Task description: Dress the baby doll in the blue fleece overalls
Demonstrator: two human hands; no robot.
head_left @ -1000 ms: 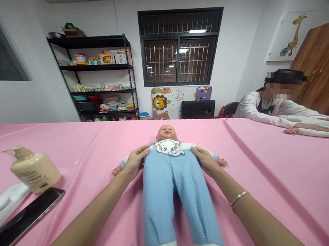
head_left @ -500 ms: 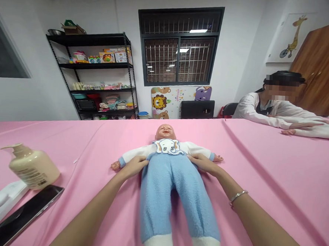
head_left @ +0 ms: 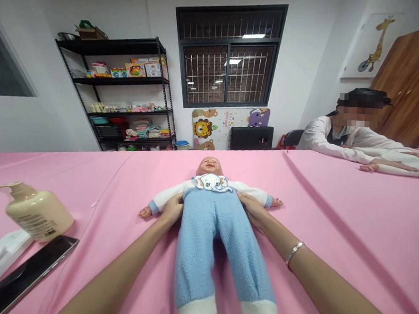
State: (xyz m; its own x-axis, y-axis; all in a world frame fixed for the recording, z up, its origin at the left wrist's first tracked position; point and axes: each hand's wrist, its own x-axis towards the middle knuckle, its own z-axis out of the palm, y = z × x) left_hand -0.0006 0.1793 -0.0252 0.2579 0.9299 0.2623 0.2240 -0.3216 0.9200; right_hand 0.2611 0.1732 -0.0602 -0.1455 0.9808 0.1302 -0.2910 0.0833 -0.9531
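Observation:
A baby doll [head_left: 210, 165] lies face up on the pink cloth, head toward the far edge and arms spread. It wears a white-sleeved top with an elephant face [head_left: 212, 182] on the chest and fluffy light blue pants [head_left: 205, 218] with white cuffs. At the waist on the left side, my left hand [head_left: 172, 209] is closed on the edge of the pants, fingers partly hidden. Opposite it, my right hand [head_left: 251, 209] grips the other side of the waist, thumb on top. A silver bracelet [head_left: 295, 253] circles my right wrist.
On the left are a cream pump bottle [head_left: 39, 213], a black phone-like slab [head_left: 28, 274] and a white plastic item [head_left: 0, 258]. Across the pink table [head_left: 333, 221], a co-worker [head_left: 324, 135] leans over something white. A black shelf rack [head_left: 111, 81] stands behind.
Both hands have shifted slightly and curled more around the sides of the waist. The pants' waist edge sits a little higher, close under the elephant face. The view has moved a little.

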